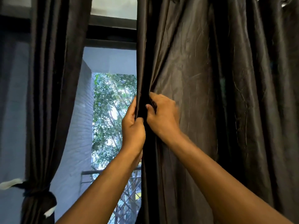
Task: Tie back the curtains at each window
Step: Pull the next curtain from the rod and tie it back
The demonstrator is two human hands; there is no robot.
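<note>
Both hands grip the right curtain (186,78) at its vertical inner edge: left hand (133,126) windowward, right hand (161,115) just beside it, on the cloth side.

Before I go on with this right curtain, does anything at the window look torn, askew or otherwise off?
Nothing looks damaged. The right curtain is creased and hangs loose, both hands gripping its edge. The left curtain is already tied back with a band.

Dark window frame (111,33), white brick wall (80,126), sunlit trees (111,101), balcony railing (92,172)
</note>
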